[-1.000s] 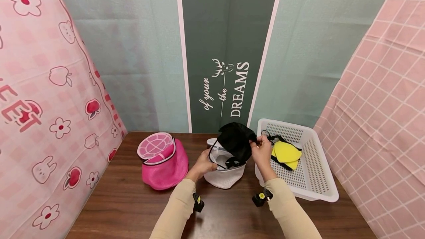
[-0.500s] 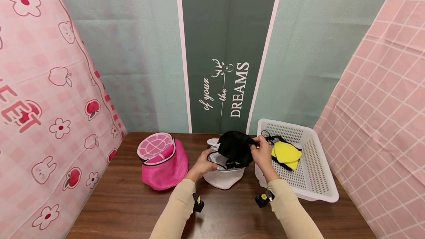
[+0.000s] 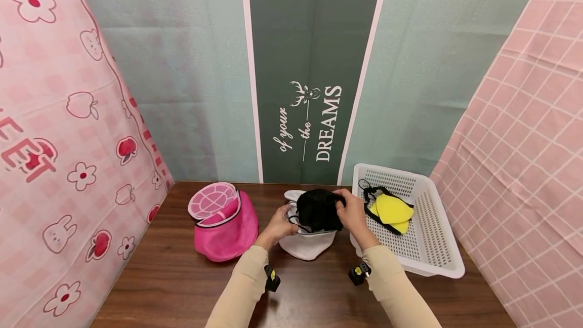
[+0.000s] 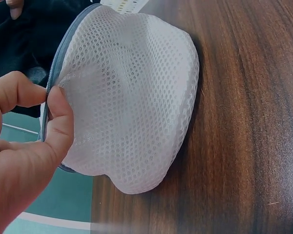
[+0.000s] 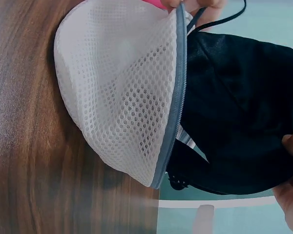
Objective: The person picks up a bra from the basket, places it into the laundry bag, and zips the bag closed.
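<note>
black and soft-looking, the bra sits lower centre of the head view, at the mouth of the mesh laundry bag. expect light, limp handling; grip cup edges, as the right hand does. left hand pinches the bag's zipper.

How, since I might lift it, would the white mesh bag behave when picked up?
The white mesh bag probably sags, given its creased, bulging wall. By itself it looks light for its size, being holey mesh. Its smoothly curved zipper edge may flex less.
</note>
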